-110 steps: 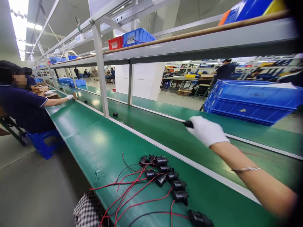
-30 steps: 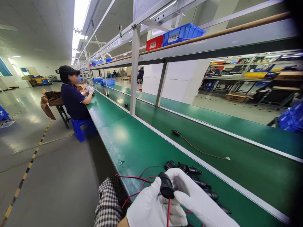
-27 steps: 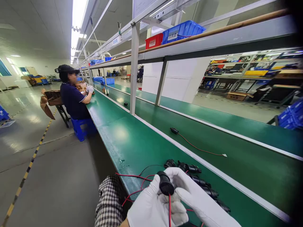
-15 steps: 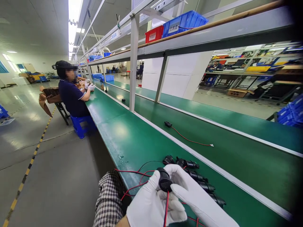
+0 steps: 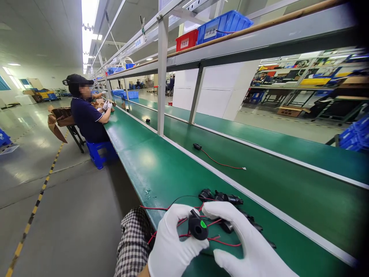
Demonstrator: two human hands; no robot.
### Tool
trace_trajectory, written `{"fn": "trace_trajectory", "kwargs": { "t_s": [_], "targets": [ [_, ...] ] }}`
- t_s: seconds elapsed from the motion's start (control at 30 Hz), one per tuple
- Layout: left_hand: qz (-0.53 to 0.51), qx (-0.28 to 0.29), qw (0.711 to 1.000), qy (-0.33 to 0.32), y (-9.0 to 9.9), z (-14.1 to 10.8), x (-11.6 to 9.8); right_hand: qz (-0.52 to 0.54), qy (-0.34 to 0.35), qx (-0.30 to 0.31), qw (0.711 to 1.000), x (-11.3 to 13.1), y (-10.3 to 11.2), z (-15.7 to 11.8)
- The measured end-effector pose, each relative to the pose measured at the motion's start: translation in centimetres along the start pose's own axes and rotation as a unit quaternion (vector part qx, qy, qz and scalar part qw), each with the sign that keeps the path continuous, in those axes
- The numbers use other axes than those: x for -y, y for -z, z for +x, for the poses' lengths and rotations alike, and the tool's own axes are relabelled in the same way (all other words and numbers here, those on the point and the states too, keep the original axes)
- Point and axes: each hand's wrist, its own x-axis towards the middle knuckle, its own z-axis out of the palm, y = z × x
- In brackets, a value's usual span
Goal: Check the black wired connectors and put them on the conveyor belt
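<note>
A round black part (image 5: 198, 227) with a hole in its face and a bright green mark is held in my left hand (image 5: 173, 246), which wears a white glove. Thumb and fingers grip it from the left. My right hand (image 5: 245, 238), also gloved, is just to the right with thumb and fingers spread apart, holding nothing. Behind the hands, several black parts (image 5: 233, 199) lie in a cluster on the green bench (image 5: 138, 157). Red and black wires (image 5: 227, 243) run across the bench around and between my hands.
A black piece with a red wire (image 5: 197, 146) lies on the long green strip (image 5: 259, 165) beyond the white rail (image 5: 219, 179). A metal post (image 5: 163, 77) rises from that rail. A seated person (image 5: 86, 115) works farther along the bench.
The black part has been turned, so its holed face and green mark now show. My right hand has come off it and opened. The wired piece on the strip has shifted left.
</note>
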Motion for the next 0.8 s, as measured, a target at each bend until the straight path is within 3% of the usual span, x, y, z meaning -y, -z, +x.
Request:
{"fn": "trace_trajectory", "kwargs": {
  "t_s": [0.33, 0.43, 0.6, 0.7, 0.8],
  "targets": [
    [0.092, 0.014, 0.992, -0.086, -0.2, -0.3, 0.0, -0.009, -0.001, -0.023, 1.0, 2.0, -1.1, 0.0],
    [0.128, -0.013, 0.986, -0.106, -0.5, -0.5, 0.2, 0.048, -0.052, -0.01, 0.997, 1.8, -1.1, 0.4],
    [0.199, -0.054, 0.977, -0.048, -0.9, -0.9, -0.2, 0.278, -0.209, 0.086, 0.934, 0.9, -0.7, 1.2],
    [0.191, -0.062, 0.98, -0.001, -0.8, -0.8, -0.7, 0.286, -0.221, 0.095, 0.928, 0.6, -0.9, 1.6],
    [0.036, -0.015, 0.996, 0.076, -0.6, -0.4, -0.6, 0.33, -0.201, 0.104, 0.916, 0.8, -1.5, 2.0]
  ]
}}
